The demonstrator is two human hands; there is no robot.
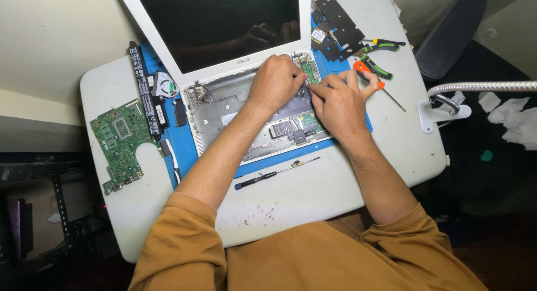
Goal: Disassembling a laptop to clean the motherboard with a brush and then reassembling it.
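An opened white laptop (218, 109) lies on a blue mat (187, 156), its dark screen tilted up at the back. My left hand (275, 81) rests fingers-down inside the bare chassis near the right hinge. My right hand (337, 103) is close beside it, fingers pinched at a small part next to a small green board (309, 67). What the fingertips hold is too small to tell. An orange-handled screwdriver (372, 78) lies just behind my right hand.
A green motherboard (120, 142) lies at the table's left, a long black battery (145, 89) and a fan (165, 85) beside it. A dark screwdriver (274, 173) lies in front. Black plate (338, 28) and green-handled pliers (380, 45) sit back right. A lamp arm (481, 87) stands right.
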